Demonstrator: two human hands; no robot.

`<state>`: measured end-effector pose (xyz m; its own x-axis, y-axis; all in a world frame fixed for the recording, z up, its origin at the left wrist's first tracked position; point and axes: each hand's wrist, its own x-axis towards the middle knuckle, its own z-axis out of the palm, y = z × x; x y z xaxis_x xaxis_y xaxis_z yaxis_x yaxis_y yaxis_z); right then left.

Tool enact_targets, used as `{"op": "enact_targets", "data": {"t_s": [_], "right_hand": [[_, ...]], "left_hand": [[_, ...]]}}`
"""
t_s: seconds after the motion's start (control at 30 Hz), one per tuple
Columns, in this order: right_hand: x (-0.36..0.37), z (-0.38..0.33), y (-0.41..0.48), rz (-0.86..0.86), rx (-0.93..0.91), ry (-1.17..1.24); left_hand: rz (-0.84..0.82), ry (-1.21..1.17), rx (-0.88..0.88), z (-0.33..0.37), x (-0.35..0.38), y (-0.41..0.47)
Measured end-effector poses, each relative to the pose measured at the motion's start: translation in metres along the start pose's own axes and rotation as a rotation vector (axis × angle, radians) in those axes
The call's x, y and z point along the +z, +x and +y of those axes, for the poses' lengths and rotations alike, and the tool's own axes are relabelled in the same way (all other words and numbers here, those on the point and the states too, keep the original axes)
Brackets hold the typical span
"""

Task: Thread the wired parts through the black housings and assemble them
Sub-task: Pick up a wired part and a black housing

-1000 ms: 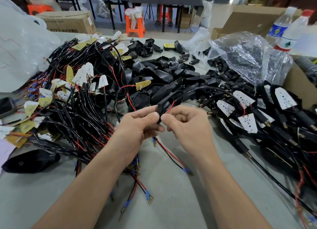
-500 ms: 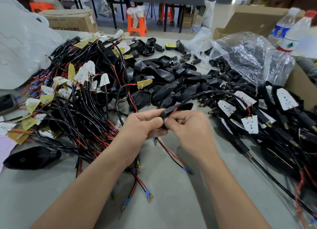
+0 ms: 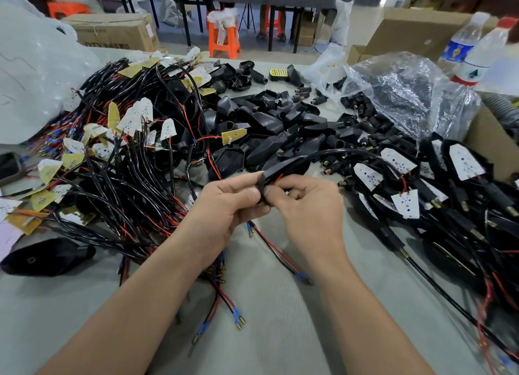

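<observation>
**Grip.** Fingers of the left hand and the right hand are curled and meet tip to tip. Both pinch one small black plastic housing, held just above the grey bench.

**Wiring.** A thin red-and-black wire pair with blue-sleeved terminals hangs from below the held housing onto the bench. A red strand shows at its upper end.

**Judgement.** The left hand appears to steady the shell while the right works the wire along, so threading is under way and not finished.

**Surroundings.**
- Left of the held housing: a dense tangle of black and red wired parts with white and yellow boards.
- Beyond it: a heap of loose black housings.
- Right of it: black units fitted with white boards.

**Obstructions.** A thick black cable arches from the held housing to the right. Together with the stray terminals beneath it, this cable could snag the pull.
</observation>
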<state>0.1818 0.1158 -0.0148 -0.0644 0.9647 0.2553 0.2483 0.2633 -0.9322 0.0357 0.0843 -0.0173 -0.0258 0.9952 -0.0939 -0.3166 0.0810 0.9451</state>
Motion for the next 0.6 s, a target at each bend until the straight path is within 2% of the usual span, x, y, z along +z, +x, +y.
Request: {"op": "enact_targets", "data": {"t_s": [0.07, 0.13, 0.27, 0.33, 0.43, 0.5, 0.6], "right_hand": [[-0.004, 0.001, 0.001, -0.18, -0.013, 0.044], [-0.008, 0.0, 0.003, -0.209, -0.042, 0.013], [-0.017, 0.001, 0.01, 0.163, -0.021, 0.015], [-0.022, 0.002, 0.013, 0.18, 0.106, 0.128], [-0.019, -0.004, 0.012, -0.173, 0.291, 0.55], [-0.021, -0.006, 0.011, -0.374, 0.336, 0.802], [-0.024, -0.009, 0.011, -0.486, 0.301, 0.901]], "left_hand": [[0.058, -0.03, 0.004, 0.0, -0.001, 0.0], [0.104, -0.071, 0.019, 0.001, -0.001, 0.0], [0.142, -0.102, 0.047, 0.005, 0.0, -0.003], [0.159, -0.126, 0.035, 0.008, -0.001, -0.004], [0.131, -0.101, -0.001, 0.01, -0.001, -0.005], [0.121, -0.061, -0.035, 0.01, 0.001, -0.006], [0.263, -0.068, -0.023, 0.009, -0.002, -0.004]]}}
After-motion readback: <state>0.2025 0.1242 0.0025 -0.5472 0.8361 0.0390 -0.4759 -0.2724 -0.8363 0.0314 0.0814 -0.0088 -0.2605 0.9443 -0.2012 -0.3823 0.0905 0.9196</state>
